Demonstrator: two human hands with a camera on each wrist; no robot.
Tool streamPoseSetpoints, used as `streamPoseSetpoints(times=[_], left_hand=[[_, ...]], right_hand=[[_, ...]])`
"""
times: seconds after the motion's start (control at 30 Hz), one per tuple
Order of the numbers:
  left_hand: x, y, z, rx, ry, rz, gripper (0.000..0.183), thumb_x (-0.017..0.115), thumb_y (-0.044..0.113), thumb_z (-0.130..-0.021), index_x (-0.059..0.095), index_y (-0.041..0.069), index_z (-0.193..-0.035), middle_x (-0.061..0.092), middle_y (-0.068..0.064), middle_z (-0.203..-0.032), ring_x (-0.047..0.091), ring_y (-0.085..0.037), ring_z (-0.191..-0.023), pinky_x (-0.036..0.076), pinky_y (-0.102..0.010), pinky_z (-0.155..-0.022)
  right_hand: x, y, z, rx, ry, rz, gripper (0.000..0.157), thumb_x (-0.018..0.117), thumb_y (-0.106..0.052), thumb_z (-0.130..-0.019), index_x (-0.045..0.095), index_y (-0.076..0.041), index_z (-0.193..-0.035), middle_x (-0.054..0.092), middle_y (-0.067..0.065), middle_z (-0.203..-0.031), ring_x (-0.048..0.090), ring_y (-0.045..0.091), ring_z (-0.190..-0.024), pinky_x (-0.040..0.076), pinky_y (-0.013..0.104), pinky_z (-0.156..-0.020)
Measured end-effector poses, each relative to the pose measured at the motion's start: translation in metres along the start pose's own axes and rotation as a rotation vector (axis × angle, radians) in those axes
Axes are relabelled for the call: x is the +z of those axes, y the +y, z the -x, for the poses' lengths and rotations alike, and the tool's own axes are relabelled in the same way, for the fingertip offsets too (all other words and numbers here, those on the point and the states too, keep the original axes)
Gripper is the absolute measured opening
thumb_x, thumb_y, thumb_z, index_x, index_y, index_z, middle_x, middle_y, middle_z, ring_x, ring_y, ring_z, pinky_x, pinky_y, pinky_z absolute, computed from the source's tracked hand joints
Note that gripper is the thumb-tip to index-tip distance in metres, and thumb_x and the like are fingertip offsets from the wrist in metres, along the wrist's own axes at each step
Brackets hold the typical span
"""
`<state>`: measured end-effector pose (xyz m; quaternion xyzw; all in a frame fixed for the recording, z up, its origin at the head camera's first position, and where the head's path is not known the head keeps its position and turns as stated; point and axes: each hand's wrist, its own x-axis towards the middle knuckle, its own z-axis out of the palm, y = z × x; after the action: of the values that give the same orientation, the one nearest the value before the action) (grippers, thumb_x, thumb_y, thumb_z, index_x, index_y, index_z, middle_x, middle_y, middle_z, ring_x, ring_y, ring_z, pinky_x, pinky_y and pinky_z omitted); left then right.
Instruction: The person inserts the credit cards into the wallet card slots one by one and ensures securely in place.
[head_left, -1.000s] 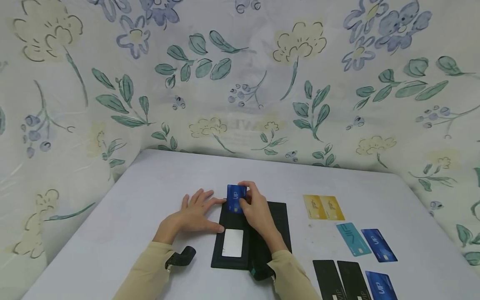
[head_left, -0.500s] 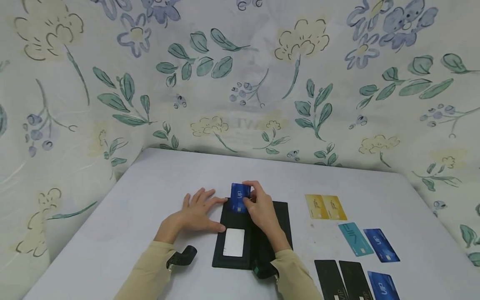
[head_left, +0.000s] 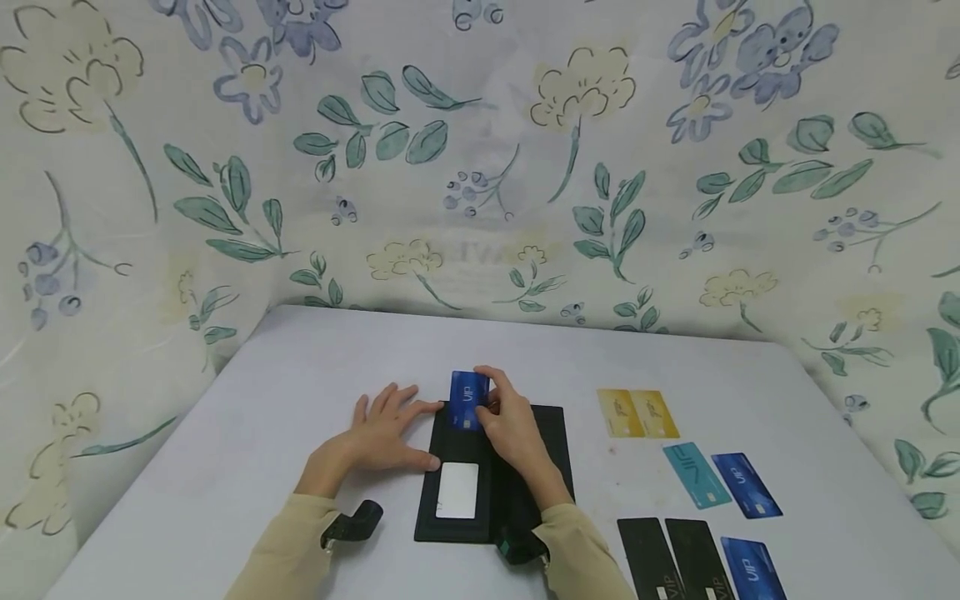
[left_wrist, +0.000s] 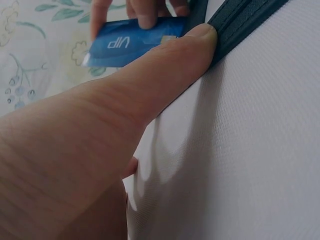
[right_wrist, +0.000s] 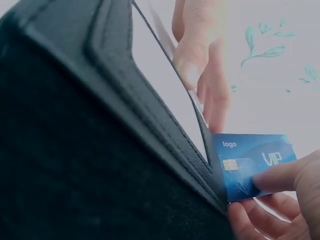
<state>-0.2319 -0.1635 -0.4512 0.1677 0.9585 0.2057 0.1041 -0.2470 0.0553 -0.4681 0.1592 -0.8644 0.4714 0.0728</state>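
Observation:
A black open wallet (head_left: 461,447) lies on the white table, with a whitish window (head_left: 457,492) in its left panel. My right hand (head_left: 517,429) pinches a blue VIP card (head_left: 467,400) between thumb and fingers at the wallet's far edge. In the right wrist view, the card's chip end (right_wrist: 230,165) meets the wallet edge. My left hand (head_left: 375,440) lies spread on the left, its thumb (left_wrist: 200,37) pressing the wallet's left edge and its index fingertip at the far left corner. The wallet's right panel is partly hidden under my right forearm.
To the right lie two gold cards (head_left: 637,414), a teal card (head_left: 697,475), a blue card (head_left: 747,485), two black cards (head_left: 675,558) and another blue card (head_left: 753,569). A flower-patterned cloth (head_left: 465,167) hangs behind the table (head_left: 337,350). Both wrists carry black cameras.
The whole head view shifts slightly. Both hands, the pinched card and the wallet keep nearly the same places relative to each other.

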Motion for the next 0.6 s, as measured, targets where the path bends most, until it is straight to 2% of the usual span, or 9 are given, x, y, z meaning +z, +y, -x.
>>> streamPoseSetpoints(times=[0.13, 0.37, 0.6], left_hand=[[0.0005, 0.0007, 0.0001, 0.002, 0.001, 0.010, 0.082, 0.076, 0.056, -0.076, 0.047, 0.022, -0.145, 0.022, -0.021, -0.160, 0.005, -0.049, -0.147, -0.004, -0.073, -0.111], [0.0012, -0.0016, -0.0017, -0.001, -0.005, 0.014, 0.083, 0.075, 0.058, -0.077, 0.046, 0.024, -0.146, 0.020, -0.020, -0.161, 0.003, -0.048, -0.148, -0.006, -0.073, -0.111], [0.0025, -0.0042, -0.0032, 0.003, -0.007, 0.016, 0.084, 0.074, 0.059, -0.076, 0.046, 0.024, -0.146, 0.019, -0.021, -0.161, 0.002, -0.048, -0.147, -0.007, -0.073, -0.111]], right_hand=[[-0.0002, 0.0030, -0.0010, -0.011, -0.034, 0.027, 0.060, 0.062, 0.004, -0.091, 0.042, -0.016, -0.144, 0.064, 0.012, -0.094, 0.061, 0.020, -0.081, 0.054, 0.040, -0.077], [-0.0034, 0.0029, -0.0023, -0.019, -0.091, 0.039, 0.067, 0.062, 0.006, -0.090, 0.036, -0.015, -0.148, 0.059, 0.010, -0.094, 0.057, 0.019, -0.080, 0.050, 0.036, -0.073], [-0.0050, 0.0024, -0.0042, 0.023, -0.148, 0.018, 0.072, 0.060, 0.007, -0.091, 0.030, -0.016, -0.151, 0.058, 0.011, -0.099, 0.057, 0.021, -0.085, 0.051, 0.039, -0.080]])
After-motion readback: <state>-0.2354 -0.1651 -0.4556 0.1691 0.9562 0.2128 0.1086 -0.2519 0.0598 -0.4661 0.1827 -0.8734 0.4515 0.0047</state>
